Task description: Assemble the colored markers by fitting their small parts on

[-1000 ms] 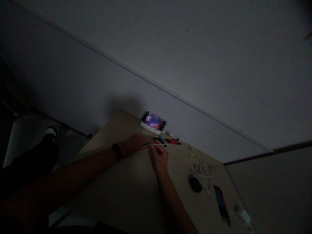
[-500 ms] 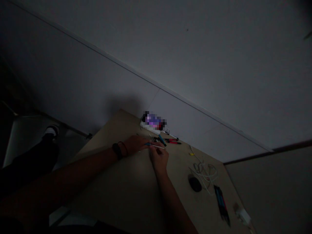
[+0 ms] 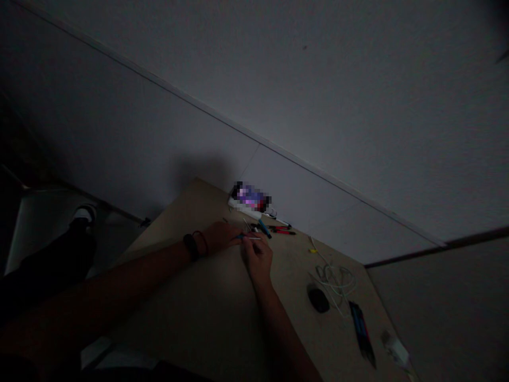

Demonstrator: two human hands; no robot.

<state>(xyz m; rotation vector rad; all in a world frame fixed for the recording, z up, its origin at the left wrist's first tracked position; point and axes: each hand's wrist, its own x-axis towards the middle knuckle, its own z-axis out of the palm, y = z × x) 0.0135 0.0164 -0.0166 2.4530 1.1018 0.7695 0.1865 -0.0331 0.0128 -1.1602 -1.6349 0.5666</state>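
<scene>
Above the table, my left hand [image 3: 223, 235] is closed on a blue pen barrel [image 3: 239, 236], mostly covered by the fingers. My right hand [image 3: 259, 258] pinches a thin white pen refill [image 3: 254, 238] in line with the barrel, its free end pointing right. The two hands meet at the fingertips, and the joint between barrel and refill is too dark to make out. Just beyond them lie a blue pen part [image 3: 264, 228], red-and-black pens [image 3: 283, 232] and some small thin pieces [image 3: 246, 225].
A phone with a lit, blurred screen [image 3: 250, 196] leans on a white object [image 3: 248, 211] by the wall. On the right of the table [image 3: 207, 297] are a black mouse [image 3: 317, 298], a coiled white cable [image 3: 336, 278], a bunch of pens [image 3: 361, 334] and a white plug adapter [image 3: 395, 347].
Less of the white refill sticks out to the right of my right hand's fingers. My right hand has shifted slightly left, toward my left hand, which stays in place.
</scene>
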